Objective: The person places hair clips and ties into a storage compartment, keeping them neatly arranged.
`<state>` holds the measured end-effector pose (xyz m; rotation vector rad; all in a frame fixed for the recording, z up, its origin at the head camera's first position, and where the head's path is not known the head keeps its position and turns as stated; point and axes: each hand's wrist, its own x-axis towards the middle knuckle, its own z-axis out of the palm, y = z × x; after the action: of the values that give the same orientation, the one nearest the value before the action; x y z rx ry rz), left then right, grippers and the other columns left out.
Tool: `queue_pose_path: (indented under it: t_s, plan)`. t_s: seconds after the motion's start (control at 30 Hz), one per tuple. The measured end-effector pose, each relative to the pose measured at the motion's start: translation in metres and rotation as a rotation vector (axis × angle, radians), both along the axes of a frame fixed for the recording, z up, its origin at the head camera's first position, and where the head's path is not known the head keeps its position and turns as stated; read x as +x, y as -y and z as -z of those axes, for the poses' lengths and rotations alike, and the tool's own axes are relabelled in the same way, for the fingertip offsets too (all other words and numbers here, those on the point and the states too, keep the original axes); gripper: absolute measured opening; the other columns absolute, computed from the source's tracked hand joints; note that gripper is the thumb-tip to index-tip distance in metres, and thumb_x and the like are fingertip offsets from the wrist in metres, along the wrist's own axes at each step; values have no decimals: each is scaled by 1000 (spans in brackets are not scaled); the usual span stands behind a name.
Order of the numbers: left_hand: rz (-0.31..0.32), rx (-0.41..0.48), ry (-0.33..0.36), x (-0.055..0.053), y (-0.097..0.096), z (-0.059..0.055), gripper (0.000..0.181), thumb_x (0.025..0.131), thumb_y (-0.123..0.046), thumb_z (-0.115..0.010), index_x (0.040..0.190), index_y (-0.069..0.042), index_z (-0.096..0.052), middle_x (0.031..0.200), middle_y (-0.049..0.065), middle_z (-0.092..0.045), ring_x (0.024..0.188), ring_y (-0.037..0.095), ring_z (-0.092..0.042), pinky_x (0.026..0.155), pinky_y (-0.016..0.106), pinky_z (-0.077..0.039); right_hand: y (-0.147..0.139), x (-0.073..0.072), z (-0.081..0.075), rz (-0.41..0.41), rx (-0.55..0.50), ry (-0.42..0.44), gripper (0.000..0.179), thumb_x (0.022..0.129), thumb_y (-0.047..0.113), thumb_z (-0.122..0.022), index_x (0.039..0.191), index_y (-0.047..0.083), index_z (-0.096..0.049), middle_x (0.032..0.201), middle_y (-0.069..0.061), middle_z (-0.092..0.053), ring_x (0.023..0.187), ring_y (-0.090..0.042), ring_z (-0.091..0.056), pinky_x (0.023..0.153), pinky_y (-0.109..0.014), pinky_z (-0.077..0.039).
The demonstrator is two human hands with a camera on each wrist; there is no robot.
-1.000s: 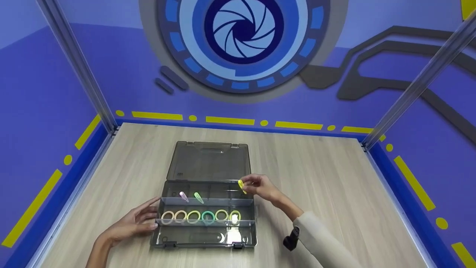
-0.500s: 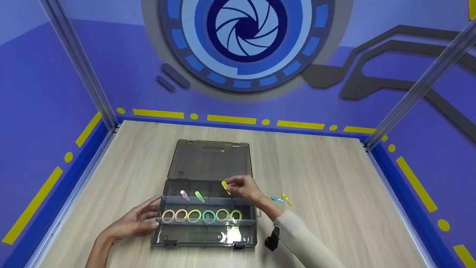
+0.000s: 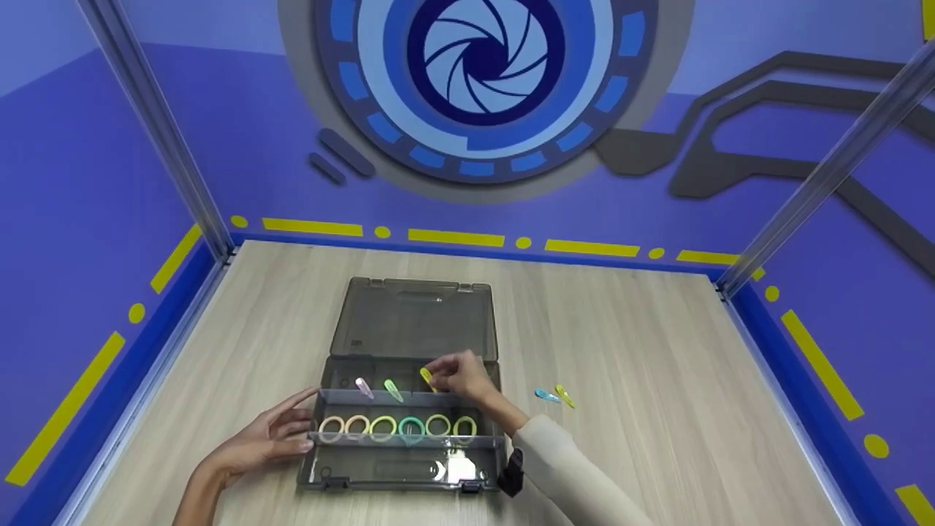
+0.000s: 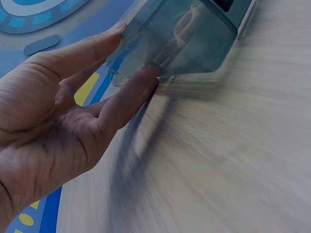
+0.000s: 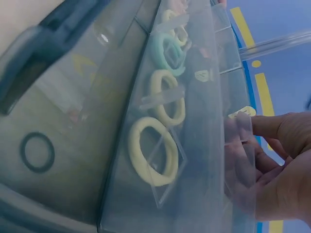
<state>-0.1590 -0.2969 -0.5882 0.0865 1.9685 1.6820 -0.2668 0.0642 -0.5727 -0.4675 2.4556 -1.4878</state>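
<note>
My right hand (image 3: 462,378) pinches a yellow snap hair clip (image 3: 428,377) between thumb and fingers, low over the back row of a smoky see-through storage box (image 3: 394,485). In the right wrist view this clip (image 5: 242,112) shows at the fingertips behind a clear divider. A lilac hair clip (image 3: 364,387) and a green hair clip (image 3: 394,390) stand to its left at the same divider. Several round hair ties (image 3: 383,418) are lined up in the middle row. My left hand (image 3: 256,443) rests its extended fingers and thumb against the box's left side.
The box's lid (image 3: 413,318) lies folded back behind it. To the right on the wooden table (image 3: 657,409) are a blue hair clip (image 3: 546,395) and another yellow clip (image 3: 565,396). Blue printed walls (image 3: 467,212) and metal posts (image 3: 161,124) enclose the table.
My right hand has moved left and down over the back row with the yellow clip, uncovering the two clips on the table. My left hand stays at the box's side.
</note>
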Motion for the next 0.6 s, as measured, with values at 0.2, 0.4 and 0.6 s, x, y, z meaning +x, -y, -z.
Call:
queue_pose_path:
  t_s: [0.2, 0.4, 0.6]
  plan:
    - [2, 18, 0, -1, 0, 1, 88, 98, -18, -69, 166, -16, -13, 157, 30, -30, 144, 38, -39, 106, 33, -48, 4, 2, 1, 9, 88, -52, 17, 79, -12, -72, 94, -7, -78, 81, -19, -77, 69, -16, -72, 60, -16, -51]
    - [25, 53, -6, 0, 1, 3, 86, 99, -14, -66, 166, -16, -11, 158, 31, -27, 145, 38, -38, 101, 25, -49, 15, 2, 1, 18, 182, -48, 14, 79, -10, -73, 90, -5, -80, 81, -16, -78, 70, -15, -72, 66, -21, -54]
    - [31, 82, -3, 0, 1, 5, 86, 100, -13, -65, 166, -14, -9, 159, 35, -24, 146, 39, -37, 100, 25, -50, 23, 1, 4, 30, 244, -58, 17, 76, -9, -74, 89, -1, -82, 84, -14, -79, 70, -11, -67, 71, -29, -57]
